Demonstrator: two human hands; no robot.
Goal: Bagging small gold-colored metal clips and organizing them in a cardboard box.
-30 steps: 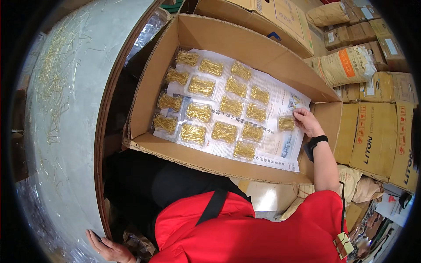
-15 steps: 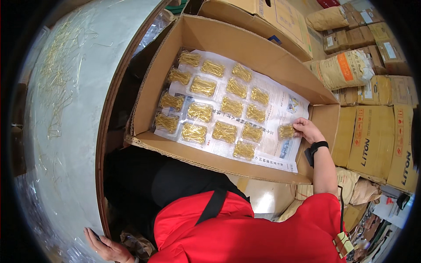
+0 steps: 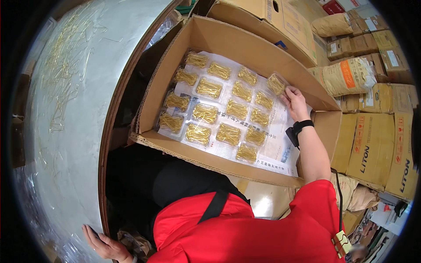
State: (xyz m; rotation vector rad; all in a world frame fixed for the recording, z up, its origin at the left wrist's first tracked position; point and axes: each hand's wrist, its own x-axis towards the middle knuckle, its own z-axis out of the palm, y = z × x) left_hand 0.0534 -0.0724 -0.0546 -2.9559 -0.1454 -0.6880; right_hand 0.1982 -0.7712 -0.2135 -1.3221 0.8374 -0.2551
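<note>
My right hand [image 3: 295,101] pinches the corner of a clear plastic case of gold-coloured wire hooks [image 3: 276,84], tilted against the far side of an open cardboard box [image 3: 245,38]. Several similar cases [image 3: 209,88] lie in rough rows on newspaper sheets [image 3: 275,147] inside the box. At the lower left, my left hand [image 3: 107,247] rests at the edge of a grey-topped table [image 3: 94,131], fingers closed around a small dark thing whose kind I cannot make out. Loose gold hooks [image 3: 61,83] are scattered on the tabletop.
Another cardboard carton [image 3: 267,24] stands behind the open box. Stacked cartons [image 3: 372,149] and a pale sack with an orange stripe [image 3: 346,78] line the right side. Clear plastic pieces [image 3: 57,239] lie at the table's near end.
My right hand has moved the case of hooks away from me, from the box's right end to its far side. My left hand stays at the table edge.
</note>
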